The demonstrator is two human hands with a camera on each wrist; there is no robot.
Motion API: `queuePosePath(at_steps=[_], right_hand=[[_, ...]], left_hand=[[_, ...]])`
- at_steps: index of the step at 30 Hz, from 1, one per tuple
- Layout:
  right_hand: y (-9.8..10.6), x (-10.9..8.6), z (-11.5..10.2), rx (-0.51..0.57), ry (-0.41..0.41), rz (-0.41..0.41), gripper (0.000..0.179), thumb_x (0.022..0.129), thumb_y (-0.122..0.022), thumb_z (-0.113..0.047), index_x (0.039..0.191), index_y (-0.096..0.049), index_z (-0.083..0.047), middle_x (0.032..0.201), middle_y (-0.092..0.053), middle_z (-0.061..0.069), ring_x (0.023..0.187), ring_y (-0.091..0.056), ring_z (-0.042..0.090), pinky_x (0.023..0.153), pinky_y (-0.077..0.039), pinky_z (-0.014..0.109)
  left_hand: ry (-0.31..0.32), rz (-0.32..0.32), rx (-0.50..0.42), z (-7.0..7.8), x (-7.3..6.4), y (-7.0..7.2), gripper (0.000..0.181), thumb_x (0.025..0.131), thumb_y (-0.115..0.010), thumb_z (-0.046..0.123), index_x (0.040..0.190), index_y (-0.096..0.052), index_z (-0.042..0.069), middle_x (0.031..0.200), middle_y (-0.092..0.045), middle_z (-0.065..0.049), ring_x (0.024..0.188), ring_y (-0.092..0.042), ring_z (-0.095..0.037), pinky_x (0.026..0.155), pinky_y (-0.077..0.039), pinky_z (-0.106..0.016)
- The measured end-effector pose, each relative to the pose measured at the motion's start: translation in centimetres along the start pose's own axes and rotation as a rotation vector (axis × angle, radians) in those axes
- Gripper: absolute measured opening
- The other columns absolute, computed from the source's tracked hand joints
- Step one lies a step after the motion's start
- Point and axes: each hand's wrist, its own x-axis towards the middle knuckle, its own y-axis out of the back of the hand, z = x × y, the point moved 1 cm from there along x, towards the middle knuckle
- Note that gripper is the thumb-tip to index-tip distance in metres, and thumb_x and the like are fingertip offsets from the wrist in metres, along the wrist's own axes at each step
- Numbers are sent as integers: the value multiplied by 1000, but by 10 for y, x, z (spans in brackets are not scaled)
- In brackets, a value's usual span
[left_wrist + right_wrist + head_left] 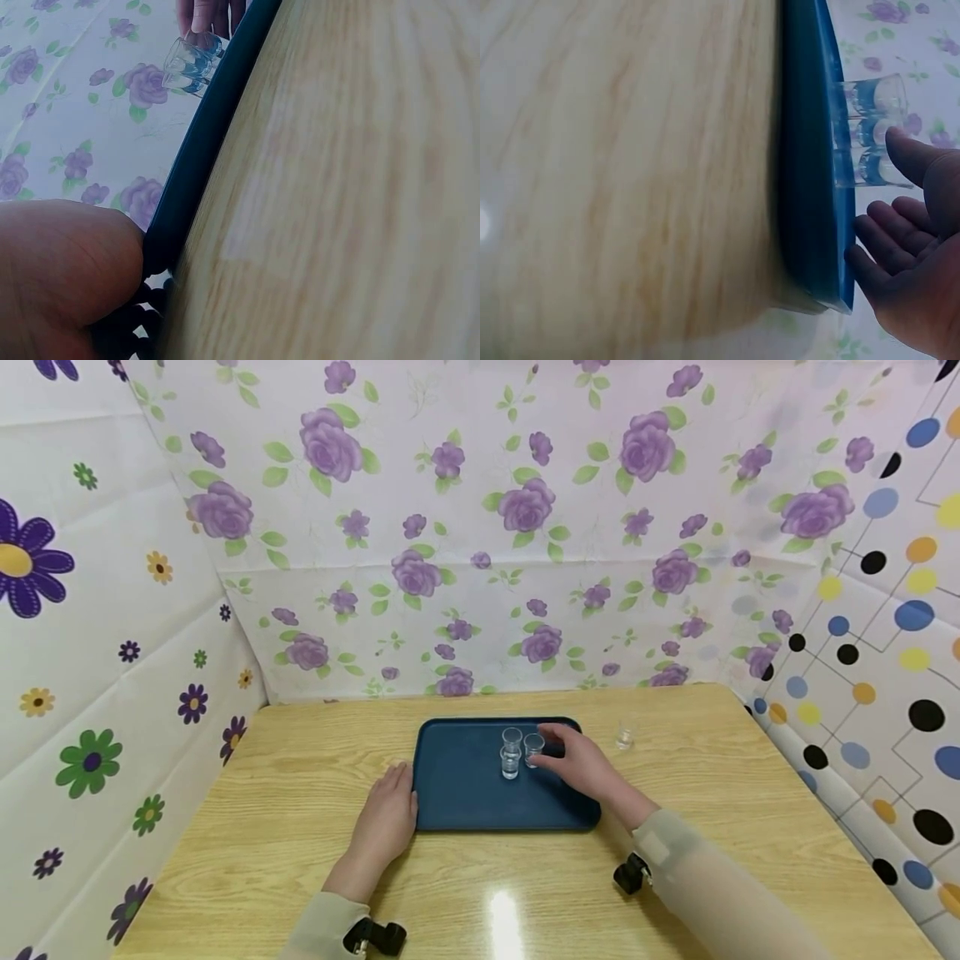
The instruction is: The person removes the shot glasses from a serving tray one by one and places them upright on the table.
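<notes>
A dark blue tray [465, 802] lies on the wooden table. Several small clear glasses are in view: a back glass [512, 737] and a front glass [510, 767] overlap near the tray's middle, with a right glass [533, 752] close beside them. My right hand [581, 764] is around the right glass, thumb in front and fingers behind. In the right wrist view its thumb [915, 157] overlaps the nearest glass [870, 166], while the other fingers are spread loosely, apart from it. My left hand [388, 810] rests along the tray's left edge, fingers straight.
Another small clear glass [625, 737] stands on the table [675, 735], right of the tray. Flowered cloth [480, 602] hangs behind the table, with patterned sheets at both sides. A small black camera is strapped to each wrist.
</notes>
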Motion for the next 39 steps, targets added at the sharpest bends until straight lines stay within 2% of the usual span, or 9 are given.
queuePosePath(at_steps=[9,22,39], right_hand=[[-7,3,5,3,0,16,59,103,-82,-34,153,-63,-9,151,-66,13,140,-62,35,114,-55,54],[-11,4,3,-24,-20,44,38,104,-81,-33,135,-73,-13,124,-76,4,117,-72,24,100,-62,48],[-13,2,0,-51,-19,100,29,104,-82,-32,126,-76,-15,114,-76,0,107,-73,21,97,-62,48]], left_hand=[[3,3,9,0,-1,-1,49,113,-60,6,156,-50,-16,161,-50,-34,155,-43,-49,128,-37,-63],[1,7,7,-1,-1,-3,50,113,-60,6,156,-49,-16,162,-50,-34,155,-43,-49,128,-36,-63],[-15,31,20,-1,0,-2,49,112,-62,6,155,-51,-16,159,-52,-34,153,-46,-50,127,-38,-63]])
